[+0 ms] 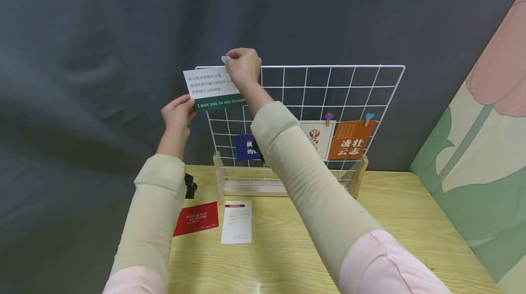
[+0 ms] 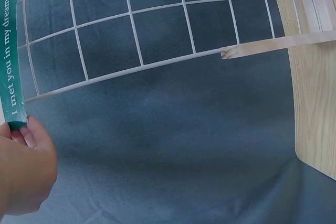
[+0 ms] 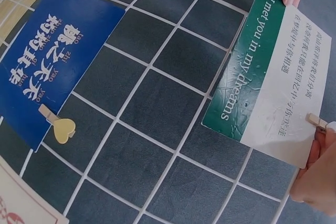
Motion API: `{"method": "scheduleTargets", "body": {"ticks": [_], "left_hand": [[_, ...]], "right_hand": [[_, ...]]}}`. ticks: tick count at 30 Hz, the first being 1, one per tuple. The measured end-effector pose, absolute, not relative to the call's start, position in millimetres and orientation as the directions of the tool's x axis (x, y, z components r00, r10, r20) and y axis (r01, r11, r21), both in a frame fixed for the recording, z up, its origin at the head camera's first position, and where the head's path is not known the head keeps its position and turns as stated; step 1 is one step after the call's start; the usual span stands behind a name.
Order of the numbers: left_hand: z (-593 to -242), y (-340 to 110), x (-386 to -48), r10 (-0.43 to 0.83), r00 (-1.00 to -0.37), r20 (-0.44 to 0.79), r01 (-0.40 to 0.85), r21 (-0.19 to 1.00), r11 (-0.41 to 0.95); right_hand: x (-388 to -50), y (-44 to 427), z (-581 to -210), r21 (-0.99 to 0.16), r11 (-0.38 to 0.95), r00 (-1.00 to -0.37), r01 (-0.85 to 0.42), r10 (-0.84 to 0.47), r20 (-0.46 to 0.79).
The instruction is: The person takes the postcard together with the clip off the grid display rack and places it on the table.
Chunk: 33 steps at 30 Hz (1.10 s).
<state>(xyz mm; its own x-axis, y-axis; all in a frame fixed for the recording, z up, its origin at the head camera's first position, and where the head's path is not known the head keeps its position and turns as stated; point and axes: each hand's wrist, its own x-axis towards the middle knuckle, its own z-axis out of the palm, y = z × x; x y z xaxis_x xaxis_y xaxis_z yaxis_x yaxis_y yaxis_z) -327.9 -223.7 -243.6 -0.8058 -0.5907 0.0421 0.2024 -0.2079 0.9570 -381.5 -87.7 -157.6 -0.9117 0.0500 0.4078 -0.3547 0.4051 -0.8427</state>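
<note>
A white-and-green card lettered "I met you in my dreams" is held against the upper left of a white wire grid rack. My left hand pinches the card's lower left corner between thumb and fingers. At the card's top edge, my right hand pinches a small wooden clothespin with a white heart on it; its tip overlaps the card in the right wrist view. The right hand and forearm hide the card's right part in the head view.
A blue card hangs on the grid by a yellow-heart clothespin. Farther right hang a cream card and an orange card. On the wooden table lie a red card and a white card.
</note>
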Motion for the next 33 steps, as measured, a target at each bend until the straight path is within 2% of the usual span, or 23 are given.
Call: {"method": "scheduleTargets", "body": {"ticks": [4, 7, 13, 18, 21, 28, 33], "left_hand": [[-244.8, -224.8, -329.3, -0.589, -0.807, 0.045, 0.202, 0.958, -0.203], [-246.1, -224.9, -330.8, -0.588, -0.808, 0.042, 0.199, 0.959, -0.204], [-244.8, -219.7, -328.9, -0.562, -0.827, 0.027, 0.174, 0.962, -0.209], [-245.3, -219.7, -327.2, -0.55, -0.835, 0.008, 0.157, 0.962, -0.224], [-251.0, -228.3, -336.8, -0.534, -0.845, 0.004, 0.159, 0.957, -0.244], [-295.8, -276.1, -405.7, -0.519, -0.853, 0.058, 0.225, 0.938, -0.265], [-300.5, -276.4, -407.4, -0.5, -0.864, 0.059, 0.23, 0.929, -0.288]], "right_hand": [[-381.0, -87.0, -157.8, -0.835, 0.415, -0.907, -0.361, 0.053, 0.418], [-364.5, -81.4, -152.0, -0.826, 0.428, -0.904, -0.368, 0.042, 0.424], [-362.7, -75.9, -147.9, -0.809, 0.473, -0.902, -0.349, 0.064, 0.426], [-363.9, -74.9, -148.1, -0.823, 0.458, -0.911, -0.336, 0.063, 0.407], [-364.3, -75.1, -147.7, -0.839, 0.428, -0.914, -0.337, 0.064, 0.4], [-364.9, -75.3, -144.3, -0.871, 0.357, -0.919, -0.337, 0.079, 0.387], [-370.1, -72.9, -146.9, -0.895, 0.322, -0.93, -0.309, 0.093, 0.355]]}}
